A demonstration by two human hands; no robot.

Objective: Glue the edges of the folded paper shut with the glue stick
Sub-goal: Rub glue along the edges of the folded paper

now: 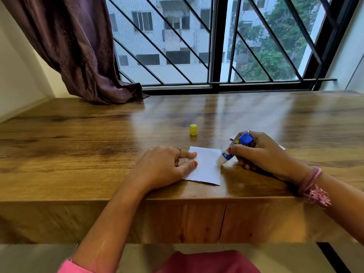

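Observation:
A small white folded paper [206, 167] lies flat on the wooden desk [98, 154] near its front edge. My left hand [163, 166] rests on the paper's left part, with straight fingers pressing it down. My right hand [260, 152] grips a blue glue stick [235, 148], tilted down to the left. Its white tip touches the paper's right edge. The glue stick's yellow cap [193, 129] stands on the desk just behind the paper.
A purple curtain [78, 56] hangs at the back left, its end lying on the desk. A barred window [216, 42] runs along the back. A bit of white paper [282, 147] shows behind my right hand. A pink thread band circles my right wrist.

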